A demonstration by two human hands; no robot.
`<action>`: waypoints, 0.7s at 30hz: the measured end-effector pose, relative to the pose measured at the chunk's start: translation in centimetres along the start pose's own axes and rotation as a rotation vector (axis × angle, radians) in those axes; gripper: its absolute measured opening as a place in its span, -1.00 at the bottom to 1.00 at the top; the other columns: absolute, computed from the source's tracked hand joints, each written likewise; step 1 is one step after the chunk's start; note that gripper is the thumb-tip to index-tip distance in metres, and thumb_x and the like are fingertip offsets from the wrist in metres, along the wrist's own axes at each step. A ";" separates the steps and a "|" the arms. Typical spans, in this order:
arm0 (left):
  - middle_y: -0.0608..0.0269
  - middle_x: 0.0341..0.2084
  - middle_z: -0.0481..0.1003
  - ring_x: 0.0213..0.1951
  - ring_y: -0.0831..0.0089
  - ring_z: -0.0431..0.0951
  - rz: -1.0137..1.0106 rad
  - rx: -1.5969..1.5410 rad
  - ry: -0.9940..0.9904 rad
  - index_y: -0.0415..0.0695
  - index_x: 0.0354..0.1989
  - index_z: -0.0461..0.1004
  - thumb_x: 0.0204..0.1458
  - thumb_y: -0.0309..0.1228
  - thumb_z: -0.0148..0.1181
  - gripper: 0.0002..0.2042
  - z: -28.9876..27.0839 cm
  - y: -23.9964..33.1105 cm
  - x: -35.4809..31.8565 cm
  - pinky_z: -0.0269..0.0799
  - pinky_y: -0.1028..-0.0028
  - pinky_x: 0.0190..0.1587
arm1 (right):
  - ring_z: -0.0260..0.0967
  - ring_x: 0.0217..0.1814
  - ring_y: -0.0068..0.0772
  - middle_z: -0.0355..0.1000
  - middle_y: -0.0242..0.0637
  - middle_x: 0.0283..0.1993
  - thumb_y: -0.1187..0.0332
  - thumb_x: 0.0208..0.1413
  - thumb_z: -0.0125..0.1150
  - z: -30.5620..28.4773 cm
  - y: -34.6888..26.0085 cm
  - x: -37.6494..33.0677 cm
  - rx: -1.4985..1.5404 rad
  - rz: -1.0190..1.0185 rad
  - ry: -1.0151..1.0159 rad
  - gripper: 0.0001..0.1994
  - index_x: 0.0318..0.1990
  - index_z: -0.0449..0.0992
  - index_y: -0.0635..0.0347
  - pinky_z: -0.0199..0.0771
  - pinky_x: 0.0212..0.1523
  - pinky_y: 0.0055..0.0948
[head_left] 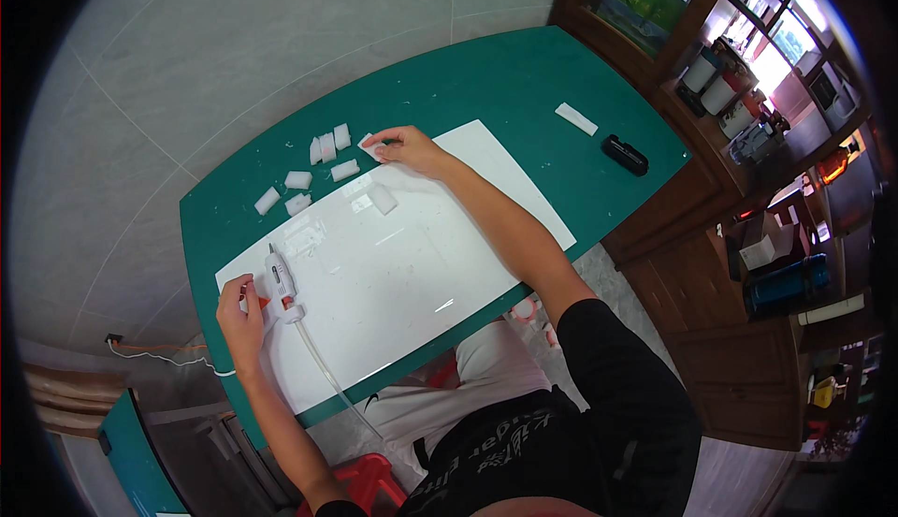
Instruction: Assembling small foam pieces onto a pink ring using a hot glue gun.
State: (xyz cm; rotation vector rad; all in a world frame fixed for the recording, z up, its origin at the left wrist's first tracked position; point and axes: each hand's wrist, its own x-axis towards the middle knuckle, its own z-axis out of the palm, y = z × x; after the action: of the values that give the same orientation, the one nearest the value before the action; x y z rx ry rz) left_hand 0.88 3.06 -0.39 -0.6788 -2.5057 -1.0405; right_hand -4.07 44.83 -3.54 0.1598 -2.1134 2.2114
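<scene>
My right hand (408, 150) reaches to the far edge of a white board and pinches a small white foam block (369, 143) between thumb and fingers. Another foam block (383, 199) lies on the board just below it. Several more white blocks (344, 171) are scattered on the green table left of this hand. My left hand (240, 316) rests at the board's left edge, thumb and fingers apart. Beside it lies a white hot glue gun (280, 276) with an orange trigger, its nozzle pointing away from me. A translucent glue stick (318, 360) trails from its rear toward the near edge.
The white board (402, 274) lies on the green table (486, 77). At the right are a white strip (576, 119) and a black case (625, 155). A wooden cabinet (711, 302) stands beyond. A white cable (178, 361) runs to the table's left; a red stool (369, 484) is below.
</scene>
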 end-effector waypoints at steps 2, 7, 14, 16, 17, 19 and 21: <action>0.10 -0.30 0.56 -0.33 0.26 0.55 0.005 -0.006 -0.002 -0.29 -0.19 0.52 0.16 -0.55 0.09 -0.87 0.2 0.4 0.1 0.45 0.39 -0.22 | 0.44 -0.15 -0.52 0.52 -0.26 -0.07 0.59 0.15 0.16 -0.5 0.0 -0.1 -0.026 0.010 -0.002 -0.71 0.02 0.58 0.23 0.49 -0.05 -0.58; 0.08 -0.31 0.56 -0.32 0.26 0.57 0.006 0.008 0.005 -0.29 -0.19 0.52 0.16 -0.55 0.08 -0.87 -0.3 0.1 -0.2 0.45 0.39 -0.23 | 0.43 -0.18 -0.52 0.52 -0.25 -0.07 0.61 0.14 0.16 0.2 0.0 -0.1 -0.083 -0.003 -0.018 -0.69 0.04 0.58 0.23 0.48 -0.04 -0.59; 0.06 -0.30 0.56 -0.34 0.27 0.57 -0.015 0.010 -0.009 -0.28 -0.18 0.52 0.15 -0.55 0.10 -0.87 -0.1 0.5 0.2 0.46 0.41 -0.25 | 0.49 0.02 -0.38 0.44 -0.14 0.13 0.59 0.17 0.11 -0.1 -0.6 -0.4 -0.006 0.000 -0.028 -0.65 0.13 0.49 0.30 0.47 0.07 -0.57; 0.07 -0.30 0.56 -0.34 0.27 0.57 -0.012 0.011 -0.003 -0.28 -0.18 0.53 0.15 -0.55 0.10 -0.87 -0.1 0.3 0.1 0.45 0.41 -0.25 | 0.49 0.03 -0.37 0.42 -0.14 0.16 0.59 0.20 0.07 -0.1 -0.4 -0.2 0.027 0.003 -0.038 -0.65 0.15 0.47 0.32 0.47 0.08 -0.57; 0.08 -0.30 0.56 -0.34 0.28 0.57 -0.003 0.010 0.003 -0.28 -0.18 0.53 0.15 -0.55 0.09 -0.87 -0.1 0.3 0.1 0.45 0.42 -0.26 | 0.50 0.05 -0.35 0.40 -0.14 0.18 0.59 0.23 0.03 -0.2 -0.3 -0.2 0.058 0.002 -0.042 -0.66 0.16 0.46 0.34 0.48 0.10 -0.56; 0.08 -0.31 0.56 -0.35 0.28 0.57 -0.012 0.010 0.000 -0.28 -0.18 0.53 0.15 -0.55 0.09 -0.87 -0.1 0.5 0.1 0.45 0.42 -0.26 | 0.50 0.05 -0.34 0.39 -0.13 0.19 0.58 0.24 0.02 -0.2 -0.1 -0.1 0.088 -0.001 -0.035 -0.66 0.16 0.45 0.34 0.48 0.10 -0.57; 0.09 -0.31 0.56 -0.35 0.29 0.57 -0.021 0.011 -0.003 -0.28 -0.18 0.53 0.15 -0.55 0.09 -0.87 -0.2 0.6 0.1 0.45 0.42 -0.26 | 0.50 0.06 -0.34 0.37 -0.13 0.21 0.58 0.26 0.01 0.0 -0.1 -0.2 0.118 -0.004 -0.029 -0.66 0.17 0.44 0.35 0.49 0.10 -0.57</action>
State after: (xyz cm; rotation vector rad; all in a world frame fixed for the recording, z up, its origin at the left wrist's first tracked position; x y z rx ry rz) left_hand 1.16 3.36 0.13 -0.6526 -2.5246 -1.0324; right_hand -3.89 44.81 -3.43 0.2046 -1.9947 2.3465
